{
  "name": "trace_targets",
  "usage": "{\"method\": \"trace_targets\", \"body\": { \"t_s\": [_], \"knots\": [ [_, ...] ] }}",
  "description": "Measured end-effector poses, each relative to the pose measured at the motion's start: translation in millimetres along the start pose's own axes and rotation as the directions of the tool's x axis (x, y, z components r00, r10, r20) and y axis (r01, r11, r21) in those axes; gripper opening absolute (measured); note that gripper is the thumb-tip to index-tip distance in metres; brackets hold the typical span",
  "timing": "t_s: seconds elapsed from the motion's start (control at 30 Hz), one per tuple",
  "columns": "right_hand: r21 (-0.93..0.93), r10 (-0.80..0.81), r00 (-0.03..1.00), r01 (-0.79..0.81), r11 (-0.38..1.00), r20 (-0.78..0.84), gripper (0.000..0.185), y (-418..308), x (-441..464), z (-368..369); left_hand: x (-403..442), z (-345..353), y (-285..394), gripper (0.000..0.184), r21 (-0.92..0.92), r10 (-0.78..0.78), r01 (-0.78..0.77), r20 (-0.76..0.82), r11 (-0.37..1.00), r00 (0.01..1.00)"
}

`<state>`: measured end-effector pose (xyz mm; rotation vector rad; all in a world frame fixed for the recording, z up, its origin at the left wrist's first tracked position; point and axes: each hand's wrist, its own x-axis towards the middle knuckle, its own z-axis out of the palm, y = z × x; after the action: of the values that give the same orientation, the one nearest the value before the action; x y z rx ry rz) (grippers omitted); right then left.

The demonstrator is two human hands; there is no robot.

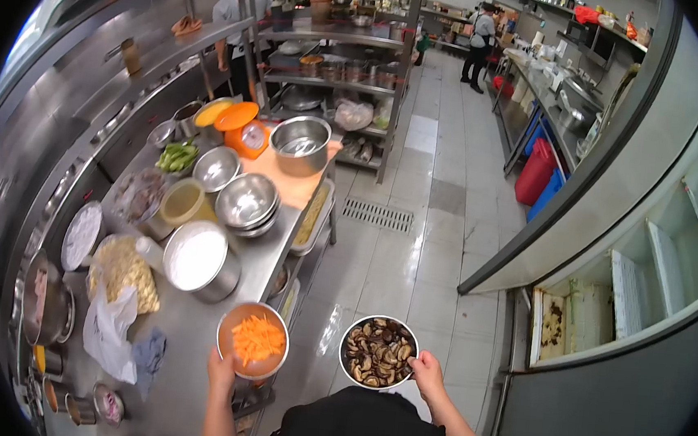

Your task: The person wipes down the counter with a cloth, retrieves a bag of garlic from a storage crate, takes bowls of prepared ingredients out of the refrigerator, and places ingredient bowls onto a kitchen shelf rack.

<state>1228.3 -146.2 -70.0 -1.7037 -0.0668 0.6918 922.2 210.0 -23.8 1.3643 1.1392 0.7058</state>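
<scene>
My left hand (223, 372) grips the rim of a round metal bowl (231, 314) with orange carrot strips (259, 340) inside. That bowl is at the edge of the steel table, and I cannot tell whether it touches the top. Over the floor to the right, my right hand (428, 372) is closed on the rim of a second metal bowl (364, 321), which holds dark sliced mushrooms (377, 351). Both bowls are roughly level. Nearest the carrot bowl stands a deep steel pot (217, 282) with white contents.
Stacked metal bowls (248, 202), a large pot (300, 144), an orange scale (250, 138) and a plastic bag (115, 323) crowd the steel table (191, 353). An open chest compartment (595, 319) lies right. Ahead, a tiled aisle (400, 197) leads to a person (481, 44); another (230, 36) stands behind the shelves.
</scene>
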Motion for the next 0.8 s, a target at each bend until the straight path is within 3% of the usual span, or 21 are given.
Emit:
{"method": "trace_targets", "body": {
  "t_s": [0.13,0.3,0.37,0.53,0.8],
  "knots": [
    [0.132,0.033,0.999,-0.028,0.991,-0.035,0.014,-54,66,-32,-10,103,42,0.044,-0.216,-0.086,0.105,0.098,0.971,0.991],
    [0.323,-0.021,1.000,0.027,0.946,-0.019,0.012,-116,179,-44,48,195,46,0.044,-0.161,-0.111,0.138,0.162,0.977,0.980],
    [0.347,-0.036,0.999,0.042,0.937,-0.024,0.010,-137,231,-45,85,232,50,0.044,-0.098,-0.067,0.083,0.162,0.992,0.985],
    [0.438,-0.051,0.998,0.062,0.897,-0.035,0.006,-199,363,-56,213,353,57,0.044,-0.155,-0.030,0.065,0.222,0.986,0.975],
    [0.464,-0.058,0.976,0.152,0.873,-0.211,0.005,-334,535,-118,402,564,166,0.043,-0.233,0.054,0.037,0.376,0.972,0.925]
  ]
}}
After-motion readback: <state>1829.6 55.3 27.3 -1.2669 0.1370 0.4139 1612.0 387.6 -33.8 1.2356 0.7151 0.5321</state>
